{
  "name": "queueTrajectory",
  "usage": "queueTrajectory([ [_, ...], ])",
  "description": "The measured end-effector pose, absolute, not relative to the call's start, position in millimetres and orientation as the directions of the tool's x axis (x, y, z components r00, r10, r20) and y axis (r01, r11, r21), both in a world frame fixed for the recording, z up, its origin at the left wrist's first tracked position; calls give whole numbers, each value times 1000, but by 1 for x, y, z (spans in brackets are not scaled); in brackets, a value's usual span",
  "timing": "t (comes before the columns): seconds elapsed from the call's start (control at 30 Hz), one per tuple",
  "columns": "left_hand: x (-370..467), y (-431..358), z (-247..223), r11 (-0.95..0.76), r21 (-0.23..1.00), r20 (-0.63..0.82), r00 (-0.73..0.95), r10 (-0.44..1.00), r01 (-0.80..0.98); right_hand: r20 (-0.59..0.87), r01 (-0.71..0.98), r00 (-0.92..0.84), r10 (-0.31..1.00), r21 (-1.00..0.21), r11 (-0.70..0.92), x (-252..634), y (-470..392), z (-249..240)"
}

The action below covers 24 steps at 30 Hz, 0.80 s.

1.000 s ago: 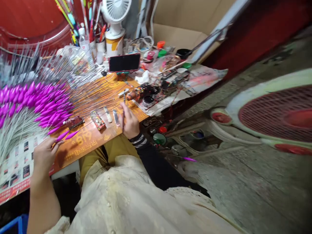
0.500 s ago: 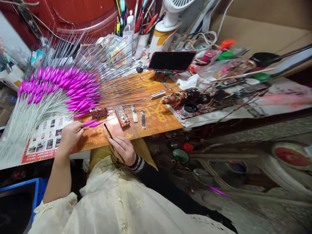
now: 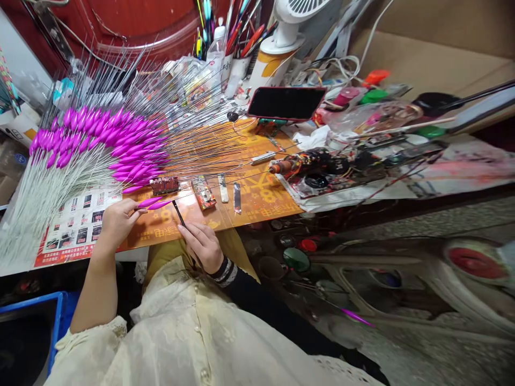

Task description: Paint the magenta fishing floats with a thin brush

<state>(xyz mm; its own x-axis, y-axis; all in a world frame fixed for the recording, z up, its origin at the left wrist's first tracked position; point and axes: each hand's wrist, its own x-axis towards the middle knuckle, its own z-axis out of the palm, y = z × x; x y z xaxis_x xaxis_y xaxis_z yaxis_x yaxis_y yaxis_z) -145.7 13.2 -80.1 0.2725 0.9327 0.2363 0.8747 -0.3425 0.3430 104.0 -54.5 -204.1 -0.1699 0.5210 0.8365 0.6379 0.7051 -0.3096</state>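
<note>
Two purple floats [image 3: 155,204] with thin stems are pinched in my left hand [image 3: 119,222], over the table's front edge. My right hand [image 3: 204,247] is closed round a thin black brush-like stick [image 3: 179,213], whose upper end is close to the tips of the floats. Behind my left hand lies a large fan of purple floats [image 3: 137,145] with pale stems toward the front left and dark stems toward the back. A dark red block [image 3: 164,185], a paint-stained box [image 3: 204,193] and two small flat strips [image 3: 237,198] lie beyond my hands.
A phone [image 3: 286,103] stands propped up at the back, with a white fan [image 3: 286,27] behind it. Paint-stained tools [image 3: 300,162] and bags crowd the right side. A blue crate [image 3: 61,321] is at the lower left. One purple float [image 3: 357,317] shows below the table, lower right.
The view has shifted slightly. Both hands keep nearly the same places and holds, and the black stick is tilted a little differently.
</note>
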Motion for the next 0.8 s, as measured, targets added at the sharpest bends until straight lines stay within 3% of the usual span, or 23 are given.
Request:
queueTrajectory([
  [0.8, -142, 14, -76, -388, 350, 238, 320, 917, 852, 825, 620, -143, 547, -357, 699, 102, -54, -210],
])
